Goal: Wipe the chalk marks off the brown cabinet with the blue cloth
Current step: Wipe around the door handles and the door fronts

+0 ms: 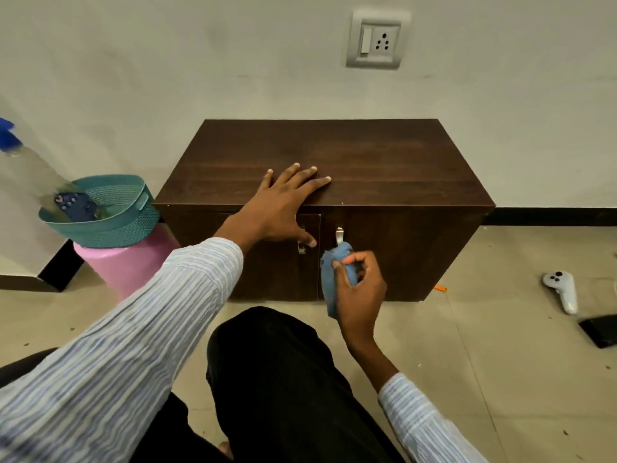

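The brown cabinet (384,168) stands against the white wall, its two doors closed. My left hand (283,205) lies flat over the front edge of its top, fingers spread, the thumb hanging down by the left door handle. My right hand (359,289) grips the bunched blue cloth (334,275) in front of the right door, just below the right metal handle (339,234). I can make out no clear chalk marks on the top or the doors.
A teal basket (133,225) holding a dark controller sits on a pink stool (133,265) left of the cabinet. A spray bottle (20,158) shows at the far left. A white controller (564,289) and a black object (601,330) lie on the tiled floor at right.
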